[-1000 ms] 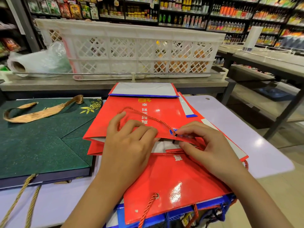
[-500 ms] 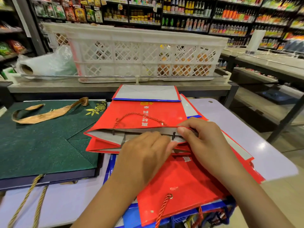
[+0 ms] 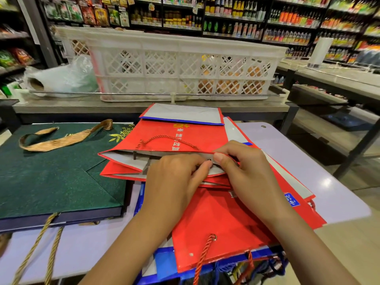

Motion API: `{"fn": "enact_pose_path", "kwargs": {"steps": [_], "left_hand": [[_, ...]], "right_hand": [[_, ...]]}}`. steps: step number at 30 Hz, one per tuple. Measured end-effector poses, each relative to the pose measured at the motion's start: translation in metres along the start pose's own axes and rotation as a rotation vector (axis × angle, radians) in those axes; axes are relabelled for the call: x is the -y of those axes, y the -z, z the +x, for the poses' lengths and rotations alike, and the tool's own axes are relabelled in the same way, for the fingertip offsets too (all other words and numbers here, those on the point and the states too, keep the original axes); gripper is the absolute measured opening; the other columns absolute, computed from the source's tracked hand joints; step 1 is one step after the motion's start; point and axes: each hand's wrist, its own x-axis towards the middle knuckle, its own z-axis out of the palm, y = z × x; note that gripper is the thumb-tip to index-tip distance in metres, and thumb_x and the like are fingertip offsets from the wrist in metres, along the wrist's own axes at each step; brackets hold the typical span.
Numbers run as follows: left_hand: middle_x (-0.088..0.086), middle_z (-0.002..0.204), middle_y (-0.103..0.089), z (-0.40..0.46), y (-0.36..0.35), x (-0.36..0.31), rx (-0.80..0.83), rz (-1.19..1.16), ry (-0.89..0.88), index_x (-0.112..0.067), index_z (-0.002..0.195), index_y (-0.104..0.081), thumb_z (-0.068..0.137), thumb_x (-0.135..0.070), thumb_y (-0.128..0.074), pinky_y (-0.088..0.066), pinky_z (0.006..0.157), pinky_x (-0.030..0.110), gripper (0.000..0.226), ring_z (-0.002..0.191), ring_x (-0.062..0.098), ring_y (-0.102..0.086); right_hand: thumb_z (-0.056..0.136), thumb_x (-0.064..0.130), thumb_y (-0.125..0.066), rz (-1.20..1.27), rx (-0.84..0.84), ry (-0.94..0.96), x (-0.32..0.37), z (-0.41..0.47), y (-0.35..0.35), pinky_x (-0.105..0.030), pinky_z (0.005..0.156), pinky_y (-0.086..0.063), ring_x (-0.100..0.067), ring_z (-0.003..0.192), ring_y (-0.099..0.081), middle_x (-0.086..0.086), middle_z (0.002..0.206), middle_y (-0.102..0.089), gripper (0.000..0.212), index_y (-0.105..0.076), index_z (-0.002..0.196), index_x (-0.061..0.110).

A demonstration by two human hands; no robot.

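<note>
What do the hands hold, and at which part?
The top red paper bag, at its open mouth: the right hand pinches the upper rim, the left hand grips the lower edge.

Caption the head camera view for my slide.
Left hand and right hand pinch the open rim of a red paper gift bag.

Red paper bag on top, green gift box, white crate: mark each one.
red paper bag (image 3: 158,131), head view, on its red front panel, left of the print.
green gift box (image 3: 51,182), head view, on the middle of its lid.
white crate (image 3: 160,43), head view, on its front rim.
</note>
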Motion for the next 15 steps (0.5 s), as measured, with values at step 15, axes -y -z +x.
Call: {"fn": "enact_pose_path", "kwargs": {"steps": [15], "left_hand": [[-0.012, 0.051, -0.044, 0.0020, -0.0015, 0.0058, 0.109, -0.179, 0.035, -0.021, 0.072, -0.060, 0.081, -0.041, -0.049, -0.028, 0.050, 0.020, 0.024, 0.051, 0.004, -0.041]], "right_hand": [[0.089, 0.016, -0.052, -0.076, -0.036, 0.033, -0.0004, -0.0010, 0.0014, -0.024, 0.072, -0.043, -0.009, 0.077, -0.057, 0.003, 0.080, -0.067, 0.019, -0.069, 0.085, 0.010]]}}
